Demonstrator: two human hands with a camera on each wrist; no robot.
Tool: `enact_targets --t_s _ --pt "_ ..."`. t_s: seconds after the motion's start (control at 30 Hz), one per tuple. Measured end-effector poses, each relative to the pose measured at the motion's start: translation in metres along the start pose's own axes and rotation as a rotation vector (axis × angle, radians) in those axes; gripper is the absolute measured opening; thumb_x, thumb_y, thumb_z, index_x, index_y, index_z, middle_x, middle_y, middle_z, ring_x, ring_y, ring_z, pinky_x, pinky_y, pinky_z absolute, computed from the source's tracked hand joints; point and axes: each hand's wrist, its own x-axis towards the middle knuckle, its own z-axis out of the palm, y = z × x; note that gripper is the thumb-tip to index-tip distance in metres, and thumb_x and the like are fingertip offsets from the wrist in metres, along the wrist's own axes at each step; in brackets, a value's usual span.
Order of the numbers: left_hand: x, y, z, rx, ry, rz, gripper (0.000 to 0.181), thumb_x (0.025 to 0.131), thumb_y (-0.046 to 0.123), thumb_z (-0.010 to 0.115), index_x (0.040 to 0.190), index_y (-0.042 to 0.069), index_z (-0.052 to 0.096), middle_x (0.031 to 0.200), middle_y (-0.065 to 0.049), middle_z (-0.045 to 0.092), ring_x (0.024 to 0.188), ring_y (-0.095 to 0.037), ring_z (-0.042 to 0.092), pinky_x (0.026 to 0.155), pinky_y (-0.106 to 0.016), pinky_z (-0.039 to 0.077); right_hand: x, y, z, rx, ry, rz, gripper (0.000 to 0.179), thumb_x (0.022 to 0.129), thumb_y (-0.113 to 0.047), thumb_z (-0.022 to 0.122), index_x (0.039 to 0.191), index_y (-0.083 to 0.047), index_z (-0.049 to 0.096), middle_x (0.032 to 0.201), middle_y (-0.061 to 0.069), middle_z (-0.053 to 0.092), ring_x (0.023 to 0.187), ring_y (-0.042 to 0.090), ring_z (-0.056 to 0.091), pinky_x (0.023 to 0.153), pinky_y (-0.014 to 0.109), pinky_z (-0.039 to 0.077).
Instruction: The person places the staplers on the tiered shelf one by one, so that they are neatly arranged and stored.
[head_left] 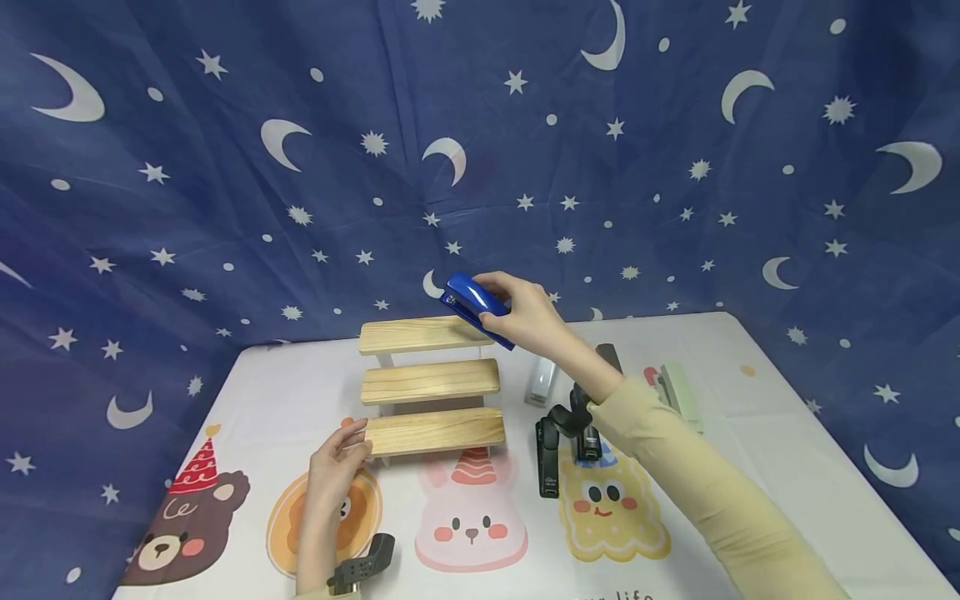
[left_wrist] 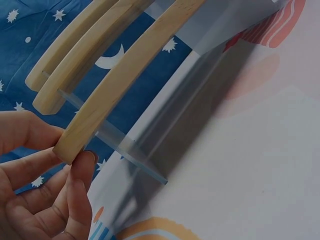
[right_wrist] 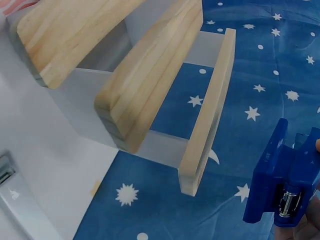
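Note:
My right hand (head_left: 527,315) holds a blue stapler (head_left: 474,307) in the air by the right end of the top step of a three-step wooden rack (head_left: 431,381). In the right wrist view the stapler (right_wrist: 285,175) is apart from the rack's boards (right_wrist: 207,115), and only the fingertips show. My left hand (head_left: 337,467) is at the left end of the lowest step. The left wrist view shows its thumb and fingers pinching the end of that board (left_wrist: 75,137). Clear side panels (left_wrist: 132,155) carry the boards.
Right of the rack lie a white stapler (head_left: 541,381), black staplers (head_left: 548,458) partly behind the right wrist camera, and a pale green stapler (head_left: 678,396). The white tablecloth (head_left: 247,417) has cartoon prints. A blue starry curtain (head_left: 480,150) hangs behind.

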Motion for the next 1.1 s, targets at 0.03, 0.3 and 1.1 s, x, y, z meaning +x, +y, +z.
enact_targets --t_s 0.03,0.3,1.1 --pt "0.0 0.0 0.0 0.0 0.002 -0.001 0.044 0.091 0.011 0.058 0.135 0.009 0.052 0.127 -0.016 0.055 0.083 0.001 0.06 0.077 -0.018 0.052 0.003 -0.001 0.001 0.003 -0.005 -0.002 0.052 0.086 -0.014 0.065 0.136 -0.014 0.051 0.125 0.013 0.063 0.107 0.026 0.06 0.089 0.043 0.055" --pt "-0.001 0.0 0.0 -0.005 -0.007 -0.002 0.045 0.091 0.01 0.058 0.135 0.009 0.052 0.128 -0.016 0.055 0.082 0.0 0.059 0.076 -0.018 0.051 0.025 -0.011 0.014 0.026 -0.057 -0.013 0.05 0.086 -0.014 0.066 0.135 -0.015 0.053 0.126 0.012 0.062 0.11 0.026 0.06 0.093 0.042 0.053" --pt "0.0 0.002 -0.002 0.01 -0.014 -0.014 0.046 0.09 0.011 0.057 0.136 0.009 0.051 0.128 -0.016 0.055 0.087 -0.003 0.058 0.078 -0.019 0.051 0.069 -0.031 0.056 0.036 -0.263 -0.106 0.046 0.092 -0.01 0.058 0.137 -0.015 0.05 0.132 0.013 0.058 0.113 0.022 0.058 0.092 0.033 0.05"
